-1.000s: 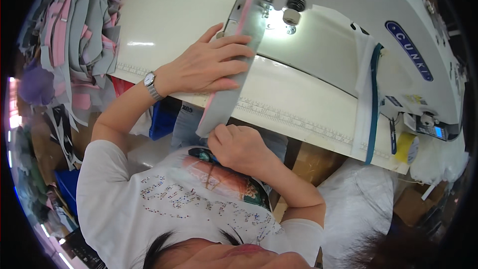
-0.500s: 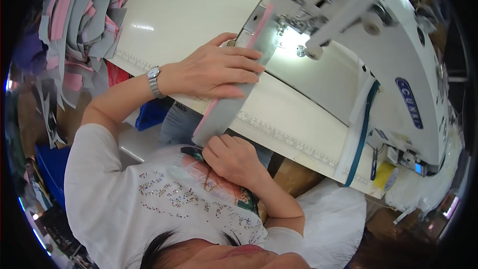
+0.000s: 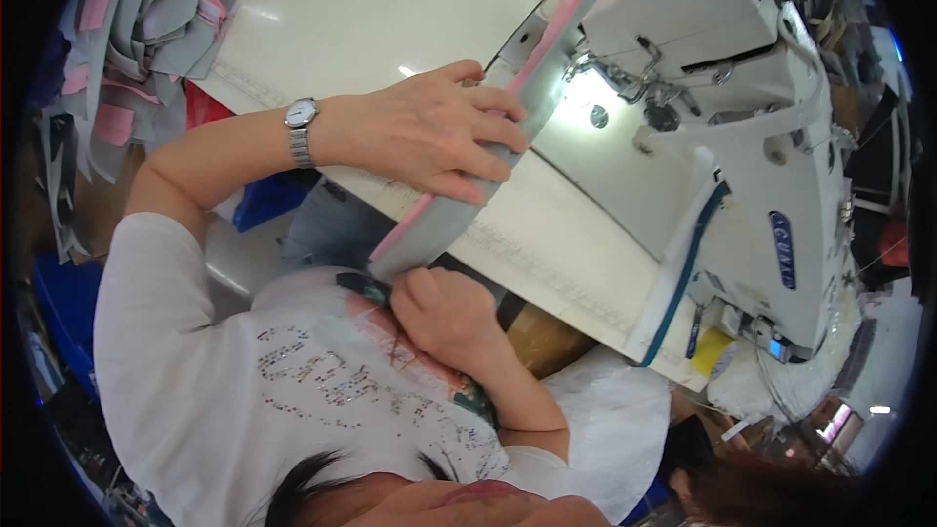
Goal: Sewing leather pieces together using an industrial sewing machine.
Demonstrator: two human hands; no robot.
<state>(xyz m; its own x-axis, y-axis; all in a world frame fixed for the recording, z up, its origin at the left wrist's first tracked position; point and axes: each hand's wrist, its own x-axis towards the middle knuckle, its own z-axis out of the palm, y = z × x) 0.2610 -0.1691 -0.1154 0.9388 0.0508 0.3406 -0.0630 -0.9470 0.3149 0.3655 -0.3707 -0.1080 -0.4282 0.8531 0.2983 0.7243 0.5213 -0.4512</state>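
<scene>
A long grey fabric strip [image 3: 434, 224] with a pink edge runs slantwise from a sewing machine [image 3: 683, 49] toward my shirt front. Across its middle lies my left hand [image 3: 434, 132], palm down, fingers spread and slightly bent, pressing on the cloth; a metal watch [image 3: 301, 115] is on that wrist. My right hand [image 3: 444, 317] is closed at the strip's near end, close to my body, its fingertips hidden. The far part of the strip passes beside the machine's lit needle area [image 3: 592, 98].
Grey and pink fabric pieces [image 3: 161, 10] are heaped at the far left of the white table [image 3: 322, 29]. A dark teal band [image 3: 683, 268] hangs over the table on the right, near a yellow roll [image 3: 712, 353]. A ruler scale runs along the table's near edge.
The whole view has shifted, showing the machine at another angle. More of the strip's far end shows beside the machine head. Both hands stay at the strip, the left one still spread on it.
</scene>
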